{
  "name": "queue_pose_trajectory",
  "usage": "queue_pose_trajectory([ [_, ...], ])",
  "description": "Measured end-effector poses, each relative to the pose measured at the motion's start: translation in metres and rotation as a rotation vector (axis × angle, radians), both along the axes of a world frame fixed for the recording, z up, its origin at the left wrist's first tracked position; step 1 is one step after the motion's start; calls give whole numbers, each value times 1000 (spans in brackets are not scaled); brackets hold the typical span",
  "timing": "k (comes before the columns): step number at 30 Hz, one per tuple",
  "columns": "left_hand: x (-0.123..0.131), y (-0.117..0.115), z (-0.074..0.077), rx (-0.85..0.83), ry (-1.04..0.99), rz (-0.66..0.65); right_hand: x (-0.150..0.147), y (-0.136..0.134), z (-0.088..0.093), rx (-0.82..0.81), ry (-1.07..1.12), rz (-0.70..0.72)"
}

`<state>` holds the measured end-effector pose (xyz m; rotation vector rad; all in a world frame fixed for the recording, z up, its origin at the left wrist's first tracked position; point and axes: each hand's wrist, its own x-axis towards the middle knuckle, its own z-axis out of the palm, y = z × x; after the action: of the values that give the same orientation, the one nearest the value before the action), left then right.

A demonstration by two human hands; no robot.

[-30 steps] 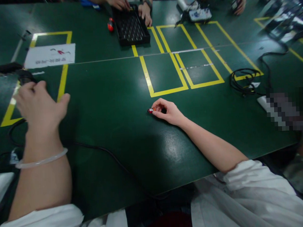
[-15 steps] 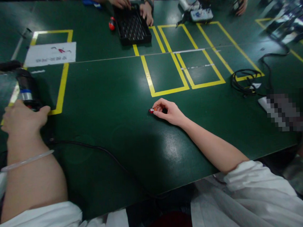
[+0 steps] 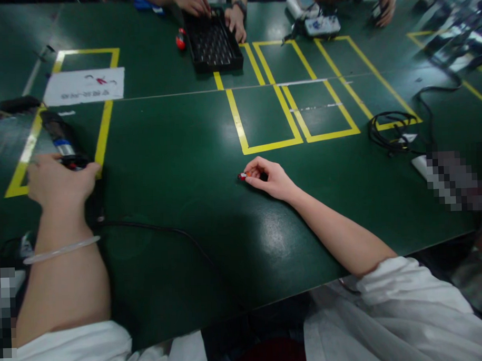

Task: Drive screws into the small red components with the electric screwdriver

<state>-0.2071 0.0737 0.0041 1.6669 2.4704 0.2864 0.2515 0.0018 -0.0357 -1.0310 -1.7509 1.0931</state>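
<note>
Cannot see the near part of the black tool [image 3: 61,136], covered by the left hand [image 3: 61,179], nor the tips of the left fingers. Cannot fully make out the small red, white and orange piece [image 3: 243,176], partly hidden in the right hand [image 3: 268,177] (too tiny to identify). Cannot see through the pixelated patches [image 3: 454,181] at both side edges.

Of the tool: sits over the green table [image 3: 176,151], at the yellow tape outline [image 3: 105,130] on the left, just nearer than the white sheet [image 3: 74,91]; slants from far left to near right along the long axis, uncovered end pointing away. Of the piece: sticks out leftward, red end away from the palm.

With the left hand: spans the tool from above, thumb spread to the right side; cannot tell whether clenched. With the right: pinches the piece between thumb and forefinger, near the middle of the table.
</note>
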Motion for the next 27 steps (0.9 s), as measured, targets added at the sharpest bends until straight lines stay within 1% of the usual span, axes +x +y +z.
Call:
queue_pose_trajectory([
  [3,31,0,4,24,-11,95,0,0,0,5,7,3],
  [5,57,-2,8,35,-17,15,0,0,0,8,9,3],
  [9,111,-13,13,66,7,-202,0,0,0,15,21,0],
  [12,150,-27,12,74,33,-369,0,0,-1,24,17,1],
  [16,195,-49,7,94,114,-542,-1,1,-2,44,-5,3],
  [18,212,-60,4,114,144,-619,-1,1,-2,59,-18,1],
  [21,232,-73,2,137,144,-710,-2,1,-1,94,-54,-7],
  [27,252,-87,-1,174,102,-802,-3,2,-2,173,-120,-6],
])
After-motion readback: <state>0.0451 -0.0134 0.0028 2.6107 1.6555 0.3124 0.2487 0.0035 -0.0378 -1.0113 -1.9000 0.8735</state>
